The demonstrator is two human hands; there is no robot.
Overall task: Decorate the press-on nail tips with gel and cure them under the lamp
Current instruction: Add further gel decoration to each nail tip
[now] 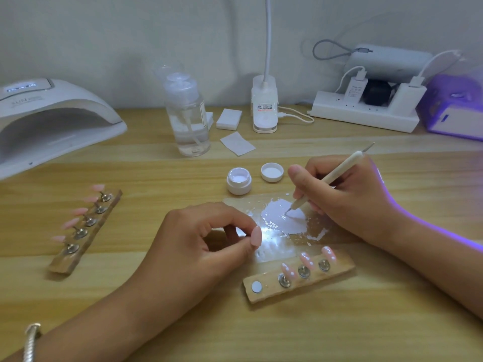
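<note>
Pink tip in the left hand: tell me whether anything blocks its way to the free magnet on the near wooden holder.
Nothing visible does. The pink tip, pinched by the left hand, is just beyond the free magnet on the near holder; only the corner of the flat clear palette sheet lies between.

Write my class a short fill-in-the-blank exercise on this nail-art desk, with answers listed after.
1. The right hand dips the dotting pen into gel coloured ____.
2. The left hand pinches a nail tip coloured ____.
3. The near holder carries ____ dotted tips.
Answers: white; pink; three.
</note>
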